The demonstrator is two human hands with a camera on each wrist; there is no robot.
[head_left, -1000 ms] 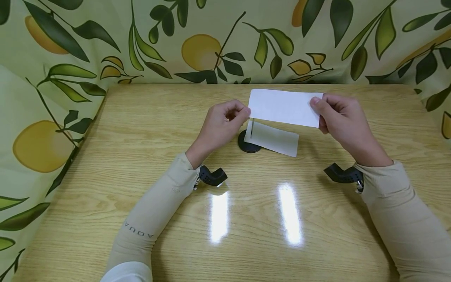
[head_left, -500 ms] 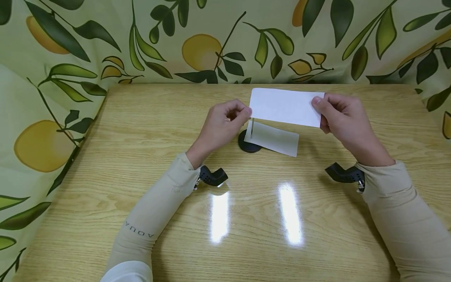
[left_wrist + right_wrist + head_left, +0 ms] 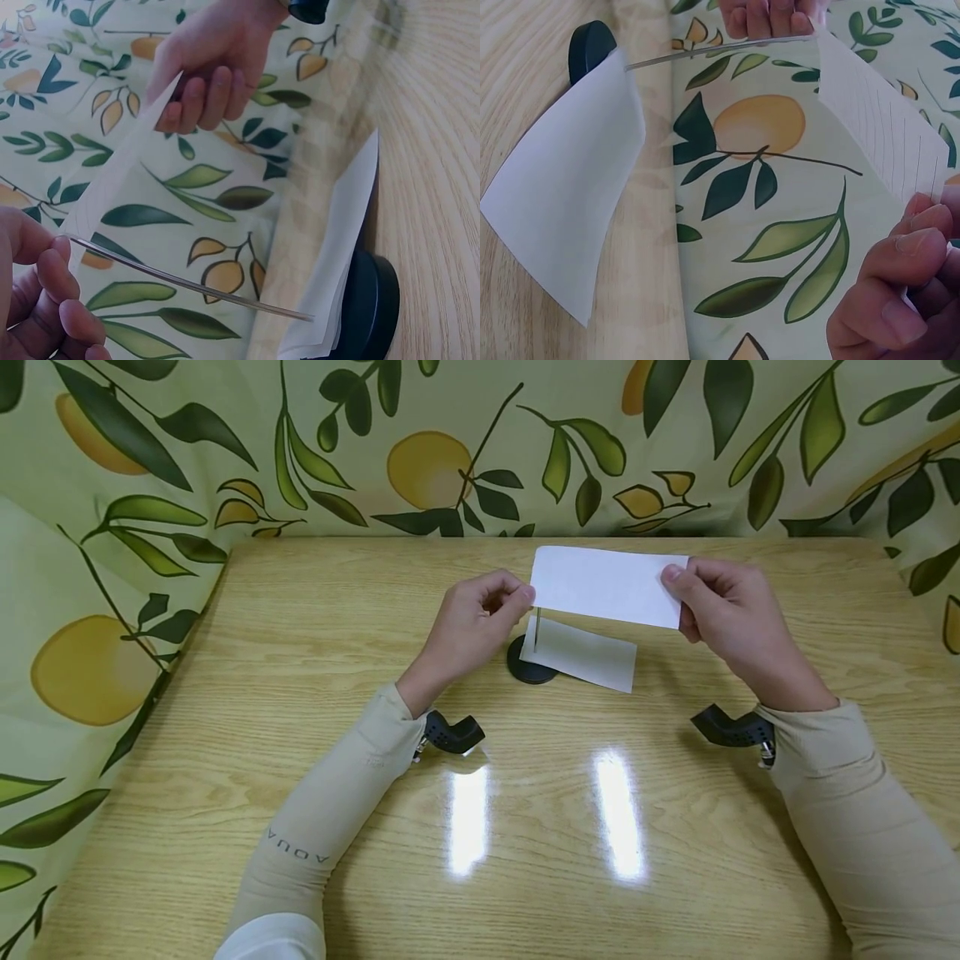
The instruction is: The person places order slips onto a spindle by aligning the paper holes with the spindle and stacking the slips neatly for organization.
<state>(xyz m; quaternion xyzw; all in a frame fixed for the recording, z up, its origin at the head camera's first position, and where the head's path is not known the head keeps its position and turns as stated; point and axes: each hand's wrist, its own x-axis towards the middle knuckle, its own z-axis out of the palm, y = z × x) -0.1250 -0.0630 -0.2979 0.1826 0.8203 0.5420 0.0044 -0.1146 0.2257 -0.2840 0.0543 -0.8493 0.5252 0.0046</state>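
A white paper slip is stretched between both hands above the table. My left hand pinches its left end, right at the top of a thin metal spike. At the other end, my right hand grips the slip with the thumb on top and fingers curled below. Ruled lines show on the slip's underside in the right wrist view. The spike rises from a round black base. Lower down, several paper slips are skewered on it, lying against the base and slanting off to the right.
The wood-grain table shows two bright light reflections near its middle. Behind and to the left hangs a leaf-and-fruit patterned cloth. Black wrist mounts stick out inward from both sleeves.
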